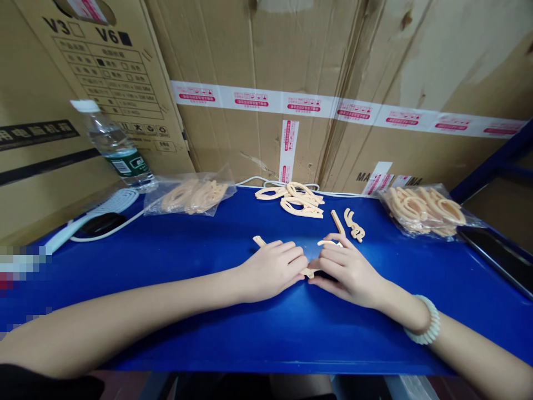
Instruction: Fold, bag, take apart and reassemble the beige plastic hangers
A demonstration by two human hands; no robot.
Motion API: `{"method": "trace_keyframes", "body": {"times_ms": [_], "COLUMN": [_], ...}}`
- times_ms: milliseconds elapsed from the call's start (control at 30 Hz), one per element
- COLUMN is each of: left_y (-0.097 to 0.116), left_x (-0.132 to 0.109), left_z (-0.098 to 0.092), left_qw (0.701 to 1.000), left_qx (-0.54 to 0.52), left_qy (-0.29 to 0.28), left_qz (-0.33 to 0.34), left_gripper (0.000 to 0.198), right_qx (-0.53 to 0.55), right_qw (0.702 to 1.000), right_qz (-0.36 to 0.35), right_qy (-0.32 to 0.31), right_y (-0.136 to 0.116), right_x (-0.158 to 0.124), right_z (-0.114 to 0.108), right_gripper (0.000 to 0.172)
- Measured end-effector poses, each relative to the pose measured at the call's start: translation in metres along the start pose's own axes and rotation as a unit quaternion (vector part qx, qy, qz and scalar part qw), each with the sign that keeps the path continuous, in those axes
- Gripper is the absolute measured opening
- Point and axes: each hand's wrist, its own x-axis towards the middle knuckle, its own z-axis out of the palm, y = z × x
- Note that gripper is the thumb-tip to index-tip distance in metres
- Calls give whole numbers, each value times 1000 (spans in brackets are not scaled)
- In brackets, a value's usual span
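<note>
My left hand (275,269) is closed round a beige plastic folding-hanger arm (259,241), whose far end sticks out past the knuckles. Fingers of my right hand (350,269) are bent and meet the left fingertips, pinching a small beige hanger joint (308,273) between the two hands. Most of that piece is hidden by the fingers. A curved beige strip (328,243) shows just behind the right fingers; whether it is held I cannot tell. Beyond the right hand lie a loose straight hanger arm (338,222) and a hook-shaped piece (355,226).
Folded beige hangers (302,201) are piled at the back of the blue table (250,344). Bagged hangers lie at left (194,194) and right (425,208). A water bottle (119,147), a white handheld fan (110,201), a phone (499,258) and cardboard boxes (258,55) surround them.
</note>
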Motion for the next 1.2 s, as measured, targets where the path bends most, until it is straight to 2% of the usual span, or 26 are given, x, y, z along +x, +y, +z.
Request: {"method": "trace_keyframes", "body": {"times_ms": [133,333,567,700,800,867,967,1100,1200], "left_y": [0,1,2,3,3,0,-4,-7,-9], "left_x": [0,-2,-1,-1,-2,-4,-8,-9,-9], "left_z": [-3,-3,-3,-6,-6,-3,4,7,5], "left_qw": [1000,1000,998,995,991,993,988,981,988], "left_qx": [-1,-8,-11,12,12,-28,-87,-94,-95], "left_qy": [-18,25,54,81,99,103,128,171,124], "left_qz": [3,7,15,55,90,57,-12,-18,-19], "left_gripper": [31,34,33,27,25,26,23,15,22], "right_qx": [89,177,217,243,207,155,74,25,25], "right_qw": [995,982,973,961,969,982,992,994,994], "right_qz": [47,72,75,127,127,102,102,107,109], "right_qy": [2,14,16,32,52,46,15,-5,1], "right_y": [5,6,5,6,13,19,26,30,32], "right_x": [-2,0,2,1,-1,-2,-3,-4,-5], "right_z": [3,1,1,-4,-6,-5,-3,1,2], "right_gripper": [16,16,15,17,15,13,11,9,12]}}
